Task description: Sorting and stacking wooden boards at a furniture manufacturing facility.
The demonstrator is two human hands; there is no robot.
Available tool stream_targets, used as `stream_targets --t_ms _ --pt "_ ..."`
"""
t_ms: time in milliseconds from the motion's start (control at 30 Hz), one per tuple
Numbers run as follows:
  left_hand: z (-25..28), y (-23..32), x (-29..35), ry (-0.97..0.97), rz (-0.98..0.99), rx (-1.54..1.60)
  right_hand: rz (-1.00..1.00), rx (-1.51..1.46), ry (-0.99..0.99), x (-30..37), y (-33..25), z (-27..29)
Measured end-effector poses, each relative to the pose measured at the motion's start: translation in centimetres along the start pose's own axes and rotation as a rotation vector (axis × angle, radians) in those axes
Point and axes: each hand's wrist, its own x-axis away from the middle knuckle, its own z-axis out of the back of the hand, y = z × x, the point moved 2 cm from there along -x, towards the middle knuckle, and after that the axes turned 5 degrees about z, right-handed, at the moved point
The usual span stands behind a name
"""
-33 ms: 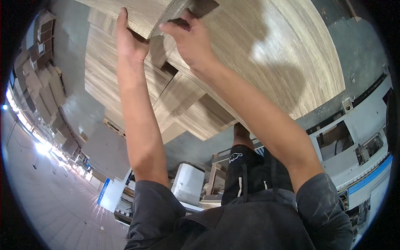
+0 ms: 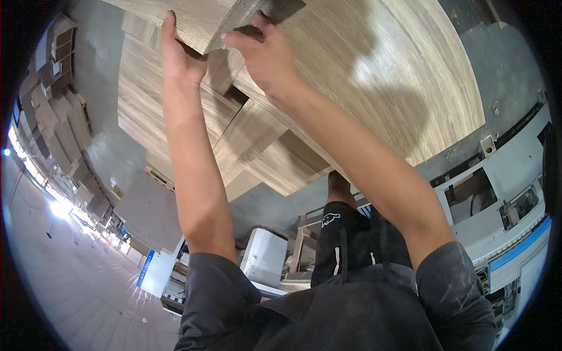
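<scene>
A wood-grain board (image 2: 181, 20) is raised at the top of the view, its narrow grey edge facing right. My left hand (image 2: 184, 64) grips its near corner, thumb up on the face, the other fingers hidden beneath. Against that narrow edge are the bent fingers of my right hand (image 2: 269, 58); whether anything small is between them is hidden. Under both hands lie more wood-grain panels, among them a large panel (image 2: 421, 93) on the right and a smaller panel (image 2: 143, 88) on the left. A dark gap (image 2: 236, 96) shows between panels.
Stacked brown boards (image 2: 58, 117) stand at the far left. Near my legs are a white box-like unit (image 2: 264, 257) and a wooden frame (image 2: 304, 251). A long white machine with a blue strip (image 2: 521, 245) runs along the right. Grey floor (image 2: 497, 64) borders the panels.
</scene>
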Motion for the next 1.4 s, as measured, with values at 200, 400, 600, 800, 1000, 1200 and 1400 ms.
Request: stream_targets --t_ms 200,400,600,800,1000,1200,1400 --pt "1.4 0.2 0.5 0.011 -0.033 -0.048 -0.086 0.310 -0.045 0.1 -3.1 2.1" --pt "0.9 -0.4 0.7 -0.014 -0.087 -0.019 -0.011 0.795 -0.165 -2.9 -4.2 3.1" --pt "1.4 -0.6 1.3 -0.019 -0.079 -0.038 0.135 0.691 -0.011 -1.5 -4.8 3.7" --pt "-0.2 -2.4 3.8 -0.032 -0.084 -0.095 0.147 0.655 0.038 0.4 -4.5 4.9" --pt "0.0 -3.6 4.5 -0.022 -0.130 -0.069 0.078 0.637 0.057 1.6 -4.6 6.9" --pt "-0.9 -4.3 5.6 0.091 -0.148 -0.140 0.284 0.555 0.094 1.2 -4.4 8.2" --pt "-2.6 -8.8 9.2 0.156 -0.186 0.026 0.330 0.653 0.073 -0.3 -3.7 11.0"
